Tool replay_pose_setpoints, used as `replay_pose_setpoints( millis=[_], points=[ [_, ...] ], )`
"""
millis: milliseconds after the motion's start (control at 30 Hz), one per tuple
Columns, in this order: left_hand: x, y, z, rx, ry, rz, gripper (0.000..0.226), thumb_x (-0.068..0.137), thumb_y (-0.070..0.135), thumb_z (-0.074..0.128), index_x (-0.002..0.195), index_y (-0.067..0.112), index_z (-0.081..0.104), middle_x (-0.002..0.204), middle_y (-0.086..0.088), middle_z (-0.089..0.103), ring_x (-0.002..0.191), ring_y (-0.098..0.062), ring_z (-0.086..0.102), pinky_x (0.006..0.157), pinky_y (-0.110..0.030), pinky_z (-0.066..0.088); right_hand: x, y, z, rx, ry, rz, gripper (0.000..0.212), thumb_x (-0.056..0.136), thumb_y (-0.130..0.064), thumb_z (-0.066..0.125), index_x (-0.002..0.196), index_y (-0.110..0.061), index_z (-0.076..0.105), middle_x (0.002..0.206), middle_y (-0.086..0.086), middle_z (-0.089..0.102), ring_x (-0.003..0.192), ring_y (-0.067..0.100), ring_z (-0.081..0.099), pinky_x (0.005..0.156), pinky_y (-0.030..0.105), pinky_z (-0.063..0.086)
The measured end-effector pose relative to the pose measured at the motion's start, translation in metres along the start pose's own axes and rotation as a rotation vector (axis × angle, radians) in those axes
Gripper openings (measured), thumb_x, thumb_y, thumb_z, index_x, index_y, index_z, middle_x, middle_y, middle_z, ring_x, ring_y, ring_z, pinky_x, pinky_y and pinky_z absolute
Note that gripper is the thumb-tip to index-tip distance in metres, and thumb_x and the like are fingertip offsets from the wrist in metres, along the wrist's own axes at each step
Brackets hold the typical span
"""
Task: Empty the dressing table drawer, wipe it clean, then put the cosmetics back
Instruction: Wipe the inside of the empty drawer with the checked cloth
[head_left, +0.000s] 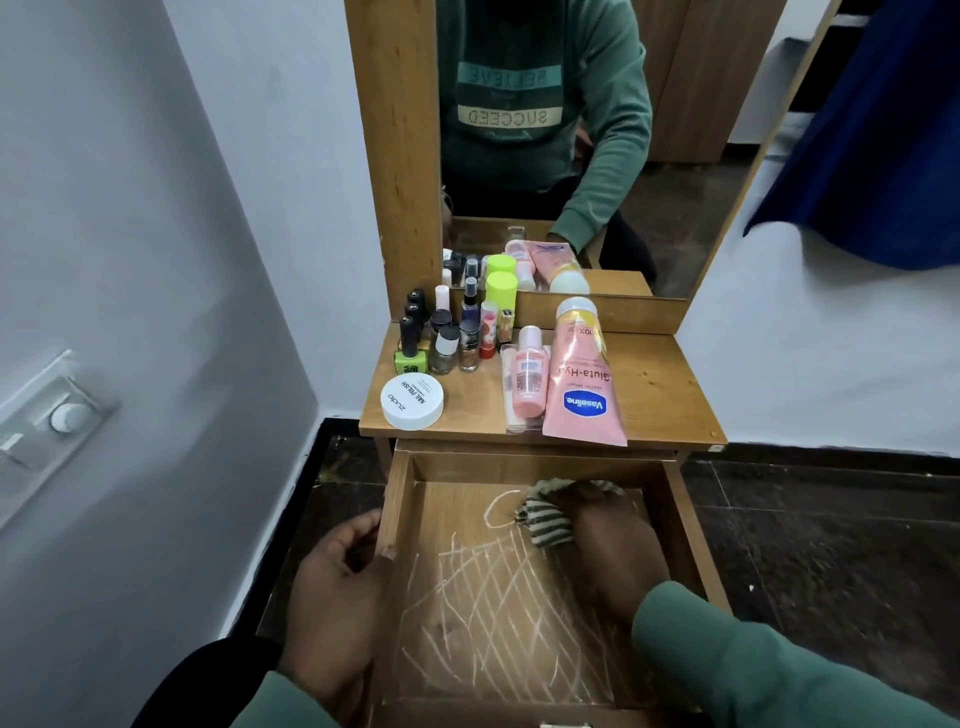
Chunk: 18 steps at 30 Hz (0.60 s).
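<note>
Matt wood drawer, its bottom streaked with chalky white marks. Cloth looks soft, woven. Desk is smooth wood grain; the tube glossy plastic, the jar matt white plastic.

- On your left wall: grey switch panel w/ round white dial.
- Top right you've got blue fabric hanging by the right wall.
- Dark tiled floor w/ black skirting below you.

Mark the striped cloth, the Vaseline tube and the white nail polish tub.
striped cloth (545, 522): head view, on its bunched stripes.
Vaseline tube (579, 375): head view, pink body above the blue logo.
white nail polish tub (412, 401): head view, centre of its lid.
</note>
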<state>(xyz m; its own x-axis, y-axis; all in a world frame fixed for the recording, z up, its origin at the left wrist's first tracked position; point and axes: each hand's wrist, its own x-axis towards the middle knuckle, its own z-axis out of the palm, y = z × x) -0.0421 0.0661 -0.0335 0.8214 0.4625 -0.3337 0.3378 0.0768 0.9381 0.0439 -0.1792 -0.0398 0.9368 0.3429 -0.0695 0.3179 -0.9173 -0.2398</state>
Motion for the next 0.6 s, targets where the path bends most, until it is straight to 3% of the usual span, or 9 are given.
replay_pose_setpoints(
  millis=[233, 367, 600],
  points=[
    [0.002, -0.001, -0.002, -0.088, -0.018, -0.040, 0.030, 0.091, 0.004, 0.071, 0.114, 0.024, 0.073, 0.097, -0.002, 0.080, 0.089, -0.029, 0.077, 0.082, -0.057, 0.062, 0.025, -0.036, 0.012, 0.119, -0.005, -0.106, 0.044, 0.097, -0.021, 0.054, 0.139, -0.033, 0.056, 0.139, -0.008, 0.057, 0.126, 0.016, 0.051, 0.110, 0.031, 0.040],
    [0.003, -0.001, -0.002, -0.136, -0.018, -0.060, 0.030, 0.093, 0.002, 0.067, 0.114, 0.022, 0.073, 0.096, -0.001, 0.080, 0.088, -0.026, 0.077, 0.083, -0.053, 0.063, 0.038, -0.054, 0.020, 0.162, -0.035, -0.150, 0.045, 0.096, -0.022, 0.057, 0.138, -0.037, 0.055, 0.131, -0.013, 0.057, 0.116, 0.011, 0.051, 0.101, 0.033, 0.048],
    [0.007, 0.002, -0.004, -0.289, -0.018, -0.176, 0.029, 0.096, -0.005, 0.058, 0.110, 0.013, 0.076, 0.101, -0.015, 0.079, 0.094, -0.033, 0.073, 0.090, -0.050, 0.057, 0.058, -0.093, 0.015, 0.087, -0.013, -0.290, 0.039, 0.087, -0.023, 0.058, 0.125, -0.033, 0.063, 0.116, -0.008, 0.063, 0.103, 0.021, 0.058, 0.086, 0.037, 0.053]
  ],
)
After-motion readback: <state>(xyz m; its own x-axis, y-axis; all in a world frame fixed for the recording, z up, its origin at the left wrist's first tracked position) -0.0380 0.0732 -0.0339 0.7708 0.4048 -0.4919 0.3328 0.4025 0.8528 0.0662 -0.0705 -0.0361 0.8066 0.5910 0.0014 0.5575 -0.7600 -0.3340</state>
